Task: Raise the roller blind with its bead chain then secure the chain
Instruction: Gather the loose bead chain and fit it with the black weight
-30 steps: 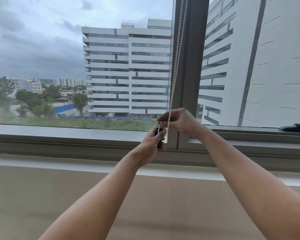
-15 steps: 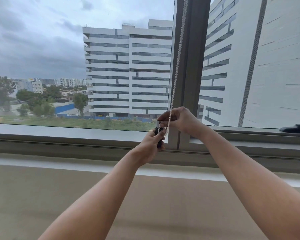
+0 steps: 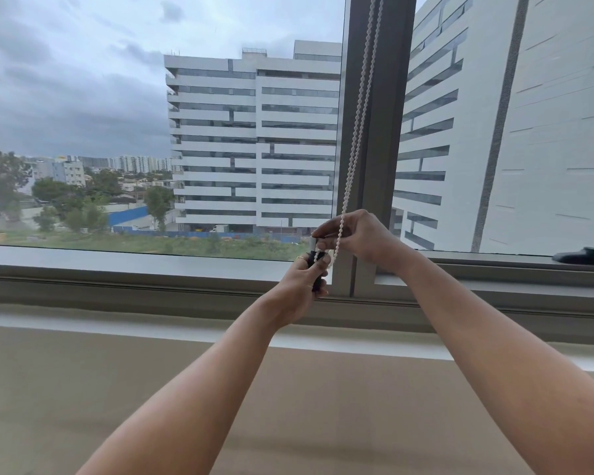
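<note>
both hands are working at the foot of the bead chain [image 3: 356,132]: the right hand [image 3: 359,236] is pinching the white strand between thumb and fingertips, while the left hand [image 3: 304,279] is closing round a small dark holder [image 3: 314,265] just below, in front of the window frame [image 3: 384,132]. the chain is hanging down the frame as two thin strands, looking light, limp and smooth, so it is likely slipping unless pinched between beads; the holder seems the stiffer part to grip. the blind itself is sitting out of view above the picture, so how far it is raised cannot be told. the left fingers are hiding most of the holder, and whether the loop is seated in it is too small to make out.
</note>
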